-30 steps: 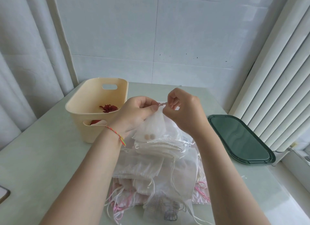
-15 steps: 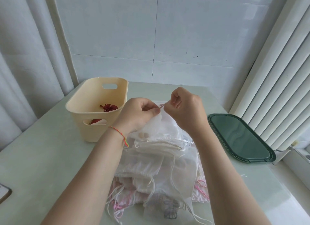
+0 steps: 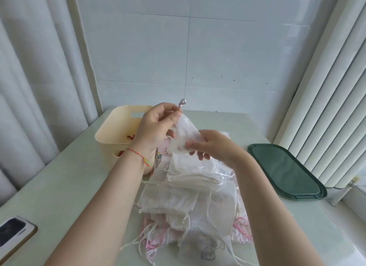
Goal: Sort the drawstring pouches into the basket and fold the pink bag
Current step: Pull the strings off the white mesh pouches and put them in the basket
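The left hand (image 3: 158, 127) has lifted, its grip pinching the drawstring (image 3: 181, 103) of a sheer pouch (image 3: 184, 137) now cinched, just right of the basket (image 3: 118, 127). The right hand (image 3: 213, 146) has dropped to pinch the pouch's base; it looks ready for the basket. The pile (image 3: 194, 196) remains before the basket.

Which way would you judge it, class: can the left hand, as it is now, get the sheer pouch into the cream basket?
Probably yes. The left hand pinches the sheer pouch by its gathered top, right beside the cream basket, whose open top looks unobstructed. The right hand holding the pouch's lower end would need to let go.
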`<state>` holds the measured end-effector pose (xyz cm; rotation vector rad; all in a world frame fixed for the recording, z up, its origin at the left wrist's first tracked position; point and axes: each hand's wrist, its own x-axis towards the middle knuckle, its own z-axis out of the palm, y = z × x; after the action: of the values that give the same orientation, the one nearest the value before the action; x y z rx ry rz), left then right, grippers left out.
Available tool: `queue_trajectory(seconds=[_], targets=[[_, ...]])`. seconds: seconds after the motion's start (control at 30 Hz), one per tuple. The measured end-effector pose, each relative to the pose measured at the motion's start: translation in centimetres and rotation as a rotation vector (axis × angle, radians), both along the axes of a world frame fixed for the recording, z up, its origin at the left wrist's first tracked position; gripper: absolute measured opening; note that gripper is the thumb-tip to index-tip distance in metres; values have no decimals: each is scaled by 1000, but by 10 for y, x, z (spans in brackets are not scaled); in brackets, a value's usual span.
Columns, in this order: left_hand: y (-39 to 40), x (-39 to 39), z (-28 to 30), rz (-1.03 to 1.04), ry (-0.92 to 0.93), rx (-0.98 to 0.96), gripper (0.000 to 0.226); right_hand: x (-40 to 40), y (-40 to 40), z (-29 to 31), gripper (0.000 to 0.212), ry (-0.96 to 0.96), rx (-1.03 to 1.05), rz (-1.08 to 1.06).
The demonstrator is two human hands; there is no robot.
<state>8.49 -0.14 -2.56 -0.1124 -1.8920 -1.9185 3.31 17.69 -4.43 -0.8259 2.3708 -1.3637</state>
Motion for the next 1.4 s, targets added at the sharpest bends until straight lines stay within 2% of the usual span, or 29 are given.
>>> queue_trajectory(seconds=[0.17, 0.27, 0.33, 0.4, 0.47, 0.53, 0.63, 0.7, 0.73, 0.83, 0.9, 0.97, 1.03, 1.1, 1.17, 1.27, 1.33, 1.4], targets=[[-53, 11, -9, 320, 4, -165, 12, 4, -38, 12, 24, -67, -232, -149], [-82, 19, -11, 505, 14, -177, 11, 9, -75, 23, 19, -114, -340, -200], [-97, 21, -9, 608, -73, -283, 5, 10, -93, 31, 9, -157, -375, -220], [-111, 24, -10, 653, -290, -555, 16, 16, -106, 36, 22, -159, -360, -229], [-117, 26, -11, 621, -443, -775, 15, 20, -106, 38, 23, -124, -315, -233], [-114, 30, -11, 632, -456, -852, 19, 23, -99, 38, 20, -82, -262, -247], [-94, 40, -9, 618, -228, -694, 22, 27, -78, 34, 16, -32, -185, -264], [-69, 48, -9, 465, -143, -515, 16, 32, -58, 30, 13, 5, -91, -253], [-58, 52, -8, 368, -134, -496, 13, 34, -48, 28, 11, 24, -30, -237], [-28, 59, -12, 53, -188, -620, 3, 43, -21, 22, 12, 61, 134, -174], [-15, 61, -19, -110, -263, -734, 17, 50, -5, 17, 11, 85, 216, -127], [-5, 60, -31, -184, -344, -875, 30, 57, 9, 12, 15, 101, 288, -79], [2, 58, -47, -149, -346, -949, 24, 63, 17, 5, 26, 164, 429, -39], [8, 58, -63, -53, -297, -898, 8, 65, 23, -7, 29, 272, 519, -63], [9, 60, -77, 99, -230, -833, 9, 67, 23, -18, 22, 380, 484, -169], [14, 70, -89, 277, -9, -882, 17, 70, 26, -30, 14, 473, 403, -280], [22, 89, -86, 174, 84, -828, 17, 74, 28, -38, 11, 475, 348, -269], [35, 109, -79, -48, 25, -864, 29, 79, 30, -44, 10, 476, 291, -277]])
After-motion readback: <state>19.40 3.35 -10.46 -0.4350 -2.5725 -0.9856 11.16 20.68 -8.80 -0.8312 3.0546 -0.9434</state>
